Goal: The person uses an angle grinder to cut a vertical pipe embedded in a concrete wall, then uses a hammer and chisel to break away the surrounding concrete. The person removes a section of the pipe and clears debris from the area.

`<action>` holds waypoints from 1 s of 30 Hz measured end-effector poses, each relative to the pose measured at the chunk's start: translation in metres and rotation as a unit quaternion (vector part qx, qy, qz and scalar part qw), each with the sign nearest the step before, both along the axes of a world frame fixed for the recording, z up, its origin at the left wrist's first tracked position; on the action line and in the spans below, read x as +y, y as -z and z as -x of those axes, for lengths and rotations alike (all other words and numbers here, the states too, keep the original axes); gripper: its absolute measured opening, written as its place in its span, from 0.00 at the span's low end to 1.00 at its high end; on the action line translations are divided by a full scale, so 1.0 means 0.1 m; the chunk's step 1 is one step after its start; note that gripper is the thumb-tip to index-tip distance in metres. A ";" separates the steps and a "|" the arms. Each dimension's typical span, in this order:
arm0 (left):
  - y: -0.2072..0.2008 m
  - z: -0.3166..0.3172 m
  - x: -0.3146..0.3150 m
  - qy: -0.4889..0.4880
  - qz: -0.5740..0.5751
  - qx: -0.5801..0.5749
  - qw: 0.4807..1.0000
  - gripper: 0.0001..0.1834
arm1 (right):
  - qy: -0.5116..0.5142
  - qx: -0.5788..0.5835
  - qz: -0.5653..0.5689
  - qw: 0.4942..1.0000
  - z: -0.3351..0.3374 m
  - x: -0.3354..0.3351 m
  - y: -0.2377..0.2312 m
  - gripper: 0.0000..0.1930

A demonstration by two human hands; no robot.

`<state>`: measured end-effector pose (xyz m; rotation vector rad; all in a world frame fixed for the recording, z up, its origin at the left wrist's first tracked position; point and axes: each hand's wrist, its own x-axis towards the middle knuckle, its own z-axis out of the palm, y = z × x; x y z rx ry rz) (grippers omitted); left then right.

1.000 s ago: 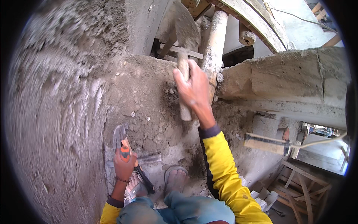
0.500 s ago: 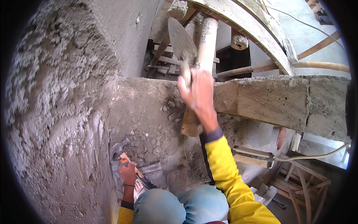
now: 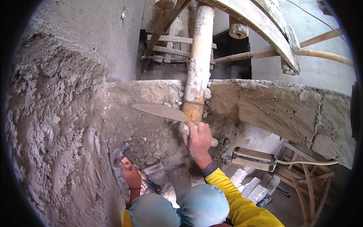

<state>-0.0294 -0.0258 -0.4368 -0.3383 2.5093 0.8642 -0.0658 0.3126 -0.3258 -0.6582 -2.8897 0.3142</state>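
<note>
My right hand (image 3: 199,139) is closed around the light handle of a pointed trowel (image 3: 160,111). The metal blade points left over the rubble, and its base is beside the lower end of a mortar-spattered bamboo pole (image 3: 200,56). Lower left, my left hand (image 3: 131,178) grips a claw hammer (image 3: 127,163) with an orange and black handle. The hammer's metal head lies up against the foot of the rough wall. Below it, a short flat piece (image 3: 152,168) rests on the dusty ledge.
A rough plastered wall (image 3: 56,113) rises on the left. Across the middle runs a concrete beam (image 3: 280,109). Curved boards (image 3: 261,34) and bamboo braces are beyond it. At lower right are a hanging box-like lamp with a cable (image 3: 254,159), broken blocks (image 3: 258,193) and a wooden frame (image 3: 308,181).
My right hand has come down and nearer with the trowel, whose blade has swung from pointing away to pointing left. My left hand stays on the hammer. The view has shifted slightly.
</note>
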 end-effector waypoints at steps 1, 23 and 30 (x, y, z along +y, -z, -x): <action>0.00 -0.03 0.00 0.007 0.013 0.024 1.000 0.34 | 0.003 0.029 0.004 1.000 -0.02 0.00 0.06 0.22; -0.26 0.20 0.22 -0.074 -0.071 -0.040 0.994 0.27 | 0.003 0.144 -0.024 0.989 -0.16 0.09 0.30 0.15; -0.10 0.08 0.07 -0.007 -0.012 0.002 1.000 0.30 | 0.003 0.148 -0.023 0.989 -0.15 0.09 0.28 0.15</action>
